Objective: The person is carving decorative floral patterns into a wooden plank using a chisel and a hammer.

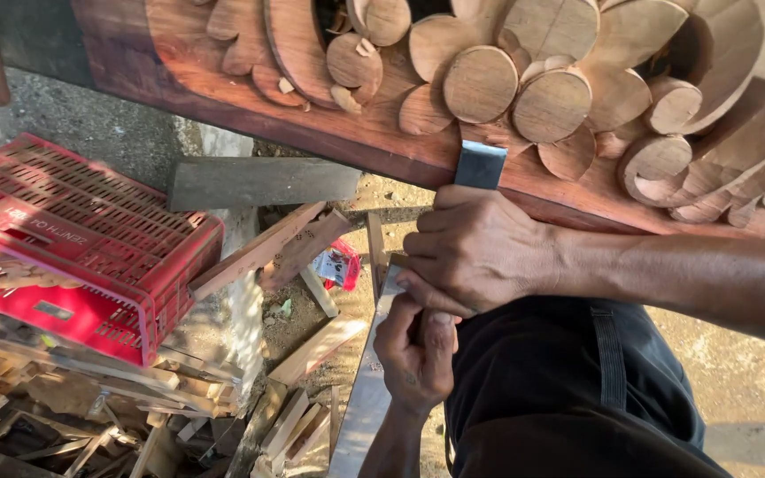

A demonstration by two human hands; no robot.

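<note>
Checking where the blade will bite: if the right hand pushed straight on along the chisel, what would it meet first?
The right hand points up along the chisel, so it would likely meet the carved wooden panel first, near the round discs; depth is unclear.

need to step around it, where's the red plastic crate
In the head view the red plastic crate sits at the left, upside down on a pile of wood offcuts, left of both hands.
</note>
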